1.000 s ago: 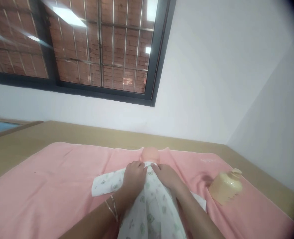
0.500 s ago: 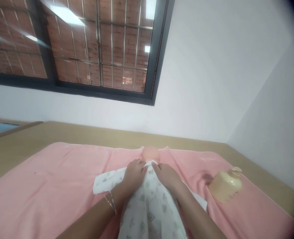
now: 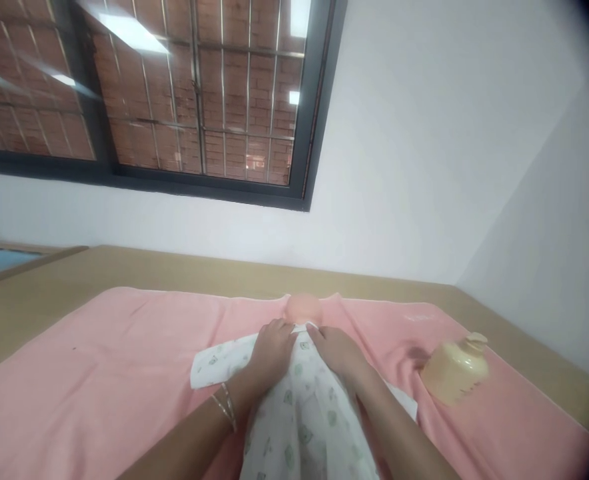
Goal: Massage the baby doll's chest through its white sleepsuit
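Observation:
A white garment with small green prints lies on a pink cloth, its sleeves spread to both sides. At its top edge a round, skin-coloured head of a doll shows. My left hand is closed on the left side of the neckline, with bracelets at the wrist. On the right side of the neckline, my right hand grips the fabric with thumb and fingers. Both hands are close together just below the round head. The rest of the doll is hidden by the garment.
A pale yellow bottle-like container lies tilted on the pink cloth at the right. Behind the cloth runs the tan table edge, against a white wall with a dark-framed, barred window. Something blue shows at far left.
The view has shifted very slightly. Both hands keep their places at the neckline, and nothing else has visibly moved.

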The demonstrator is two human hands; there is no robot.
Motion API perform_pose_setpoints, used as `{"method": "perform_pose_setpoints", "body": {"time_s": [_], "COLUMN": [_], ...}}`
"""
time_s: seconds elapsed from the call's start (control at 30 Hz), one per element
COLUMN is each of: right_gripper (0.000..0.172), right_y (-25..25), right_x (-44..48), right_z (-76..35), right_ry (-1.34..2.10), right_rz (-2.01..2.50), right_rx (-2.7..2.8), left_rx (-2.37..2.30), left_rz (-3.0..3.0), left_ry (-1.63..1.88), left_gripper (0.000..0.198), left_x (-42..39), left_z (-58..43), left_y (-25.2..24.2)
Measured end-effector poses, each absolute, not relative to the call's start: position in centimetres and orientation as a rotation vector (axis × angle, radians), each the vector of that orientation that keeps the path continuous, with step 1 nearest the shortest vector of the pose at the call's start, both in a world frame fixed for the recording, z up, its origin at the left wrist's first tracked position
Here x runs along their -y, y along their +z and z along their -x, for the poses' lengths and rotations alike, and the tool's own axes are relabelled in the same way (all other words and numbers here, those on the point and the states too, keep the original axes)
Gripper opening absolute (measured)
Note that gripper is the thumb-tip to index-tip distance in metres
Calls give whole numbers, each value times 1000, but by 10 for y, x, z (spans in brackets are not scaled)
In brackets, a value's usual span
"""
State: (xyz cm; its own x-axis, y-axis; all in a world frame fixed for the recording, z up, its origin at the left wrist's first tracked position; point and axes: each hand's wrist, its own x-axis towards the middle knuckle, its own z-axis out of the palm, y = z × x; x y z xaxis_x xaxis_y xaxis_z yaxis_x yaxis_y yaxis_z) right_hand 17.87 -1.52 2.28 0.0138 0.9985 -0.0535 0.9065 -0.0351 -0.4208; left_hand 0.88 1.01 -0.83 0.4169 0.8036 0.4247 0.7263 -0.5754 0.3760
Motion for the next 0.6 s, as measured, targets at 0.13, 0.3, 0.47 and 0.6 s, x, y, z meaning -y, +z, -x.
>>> {"method": "perform_pose_setpoints", "body": {"time_s": [0.13,0.3,0.47,0.6], "right_gripper": [71,70,74,76], "right_y": [28,37,30,25], "right_x": [24,41,24,19], "right_z": [-177,-160,-173,-191], "right_ry": [437,195,478,710], "right_rz": [1982,1964,2064,1963], "right_rx": [1993,2026,1949,1861], "left_rx": [-1494,-1487,-1403,-1415], "left_rz": [-2423,-2393,-2418,-2400], "left_ry": [801,716,836,921], "left_gripper": [38,39,36,30], "left_x": [-11,-12,-11,-8], "left_z": [-6,-2,-6,-8], "left_y": [-6,-3,-3,-2]}}
